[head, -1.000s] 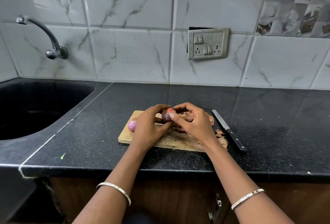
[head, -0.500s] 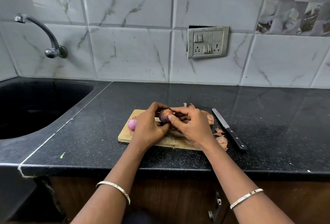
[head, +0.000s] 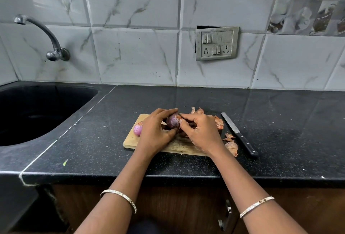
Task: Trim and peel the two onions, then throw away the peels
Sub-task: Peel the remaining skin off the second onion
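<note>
Both hands hold a small purple onion [head: 173, 121] just above the wooden cutting board [head: 130, 140]. My left hand [head: 155, 131] grips it from the left with curled fingers. My right hand [head: 200, 133] pinches its right side, thumb on the cut face. A second, peeled pink onion [head: 137, 129] lies on the board's left end, partly hidden by my left hand. Dry brown peels [head: 231, 146] lie at the board's right end, and more peels [head: 197, 111] behind my right hand.
A black-handled knife [head: 240, 136] lies on the black counter [head: 280, 131] right of the board. A black sink [head: 37, 110] with a wall tap [head: 54, 50] sits at the left. A switch plate [head: 216, 43] is on the tiled wall.
The onion has turned between my fingers, its cut ringed face now showing toward me. My right hand has slid a little to the right, uncovering more peel behind it.
</note>
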{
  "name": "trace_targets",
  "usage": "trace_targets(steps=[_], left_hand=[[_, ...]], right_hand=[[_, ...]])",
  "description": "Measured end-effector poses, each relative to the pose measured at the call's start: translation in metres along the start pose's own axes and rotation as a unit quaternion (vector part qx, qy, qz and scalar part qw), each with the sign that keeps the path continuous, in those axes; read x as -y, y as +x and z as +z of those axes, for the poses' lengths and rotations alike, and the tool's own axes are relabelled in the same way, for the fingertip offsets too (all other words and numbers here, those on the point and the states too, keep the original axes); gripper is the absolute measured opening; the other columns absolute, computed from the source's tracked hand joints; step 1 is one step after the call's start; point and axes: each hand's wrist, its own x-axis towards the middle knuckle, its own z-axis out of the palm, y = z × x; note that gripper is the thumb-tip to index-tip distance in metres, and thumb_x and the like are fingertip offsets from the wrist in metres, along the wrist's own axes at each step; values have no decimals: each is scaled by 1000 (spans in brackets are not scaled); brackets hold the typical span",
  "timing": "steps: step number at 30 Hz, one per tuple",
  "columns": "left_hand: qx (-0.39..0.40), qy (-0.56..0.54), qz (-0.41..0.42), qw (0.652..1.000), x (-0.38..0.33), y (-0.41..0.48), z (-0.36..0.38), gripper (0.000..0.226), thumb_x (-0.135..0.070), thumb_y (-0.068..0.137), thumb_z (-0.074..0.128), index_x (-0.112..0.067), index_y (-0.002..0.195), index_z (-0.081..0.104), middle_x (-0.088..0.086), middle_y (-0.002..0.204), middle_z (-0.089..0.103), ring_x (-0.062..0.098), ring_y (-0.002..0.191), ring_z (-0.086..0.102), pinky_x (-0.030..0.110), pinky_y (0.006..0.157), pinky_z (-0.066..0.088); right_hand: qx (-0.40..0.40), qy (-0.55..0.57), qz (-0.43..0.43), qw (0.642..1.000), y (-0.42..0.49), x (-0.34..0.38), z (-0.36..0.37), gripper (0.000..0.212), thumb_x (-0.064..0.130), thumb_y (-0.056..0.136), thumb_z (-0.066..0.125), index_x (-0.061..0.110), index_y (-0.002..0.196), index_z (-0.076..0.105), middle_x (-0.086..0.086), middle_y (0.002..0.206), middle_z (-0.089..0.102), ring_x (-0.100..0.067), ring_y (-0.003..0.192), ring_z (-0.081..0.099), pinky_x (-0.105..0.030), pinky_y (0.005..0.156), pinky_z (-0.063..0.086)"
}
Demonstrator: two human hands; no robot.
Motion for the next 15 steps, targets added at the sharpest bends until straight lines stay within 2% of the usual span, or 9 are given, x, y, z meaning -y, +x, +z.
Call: trace_targets(steps=[4,7,11,13,15], left_hand=[[-2,-9,-11,1000,1,0,0,54,-11,73,85,-24,124,69,-12,110,65,4,97,65,24,83,60],[-1,-30,-19,999,2,0,3,50,-11,73,87,-24,118,69,-11,114,68,6,99,67,26,79,61],[2,-47,-39,998,2,1,5,49,-12,71,88,-23,114,66,-12,112,69,5,98,68,32,81,62],[6,-54,-44,998,3,1,5,50,-11,71,89,-24,113,64,-12,111,68,7,98,69,34,82,62],[7,-66,-42,997,3,1,6,51,-10,71,89,-25,112,63,-10,113,66,9,99,69,35,83,62]], right_hand=[[-18,2,8,1000,1,-2,1,22,14,92,66,12,111,78,-2,105,78,10,98,59,4,80,41],[-40,1,13,999,2,-3,1,17,13,89,69,14,102,81,3,91,79,6,88,63,0,72,44],[-73,6,29,997,2,-4,2,10,15,88,71,15,87,81,6,73,75,-7,74,67,-18,65,51],[-82,3,35,996,1,-5,3,11,17,89,70,15,86,80,5,72,75,-10,70,68,-26,67,54],[-93,4,43,995,2,-6,3,12,19,89,68,15,85,79,3,74,75,-14,73,68,-29,68,54]])
